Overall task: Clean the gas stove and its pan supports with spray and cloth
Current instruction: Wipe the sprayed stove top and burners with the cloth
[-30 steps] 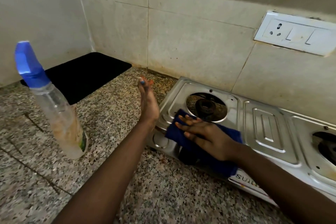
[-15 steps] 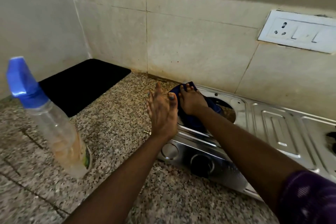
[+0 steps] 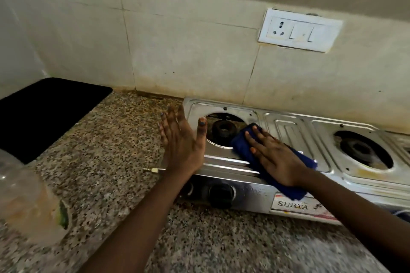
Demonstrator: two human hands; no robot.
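The right hand has its fingers spread flat, pressing the blue cloth onto the gas stove beside its left burner. The left hand hovers open and empty at the stove's left edge. A spray bottle stands on the speckled worktop, well apart.

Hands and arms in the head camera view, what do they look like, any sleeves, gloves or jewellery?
Both forearms are bare up to the frame edge, with no sleeve showing. The left hand and right hand wear no gloves, and no rings or bracelets show. The nails carry chipped blue polish, plainest on the left thumb.
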